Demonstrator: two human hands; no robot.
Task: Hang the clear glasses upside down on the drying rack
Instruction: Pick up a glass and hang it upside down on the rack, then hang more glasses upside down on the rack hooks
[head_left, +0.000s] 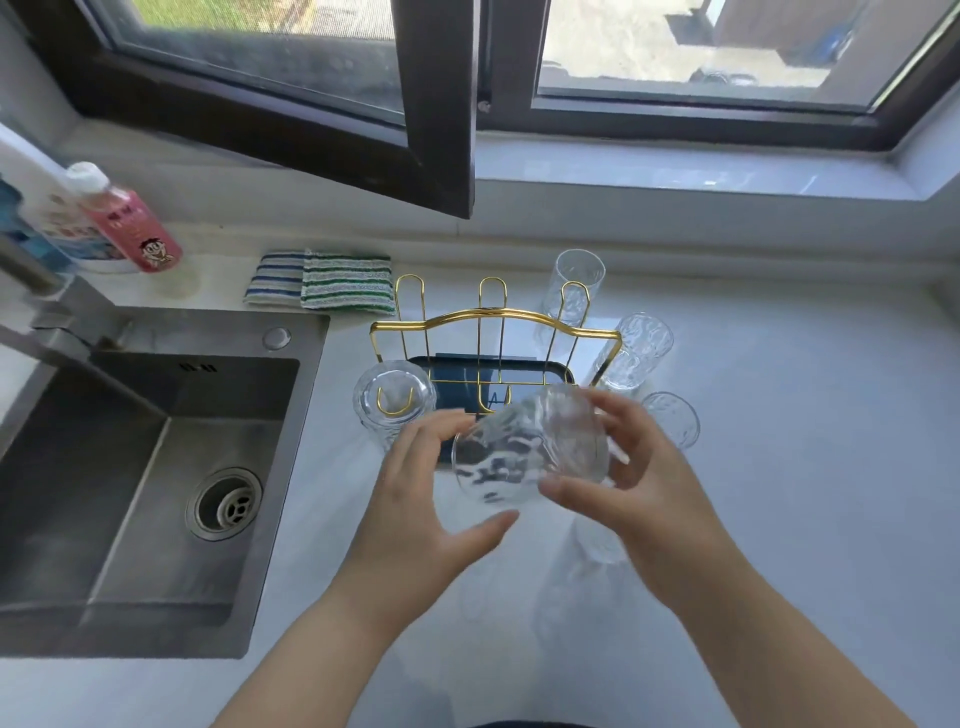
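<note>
A gold wire drying rack (496, 314) with a dark tray (467, 371) stands on the white counter, right of the sink. One clear glass (394, 402) hangs upside down on its front-left prong. Both my hands hold another clear ribbed glass (524, 452) tilted in front of the rack: my left hand (421, 499) cups its left side, my right hand (628, 467) grips its right side. Three more clear glasses stand upright right of the rack: one at the back (574, 283), one in the middle (631, 351), one nearest (672, 418).
A steel sink (145, 467) with a drain and tap fills the left. Striped cloths (322, 280) lie behind the rack. A pink bottle (127, 218) and another bottle stand at the far left. An open window frame (436, 104) hangs over the counter's back.
</note>
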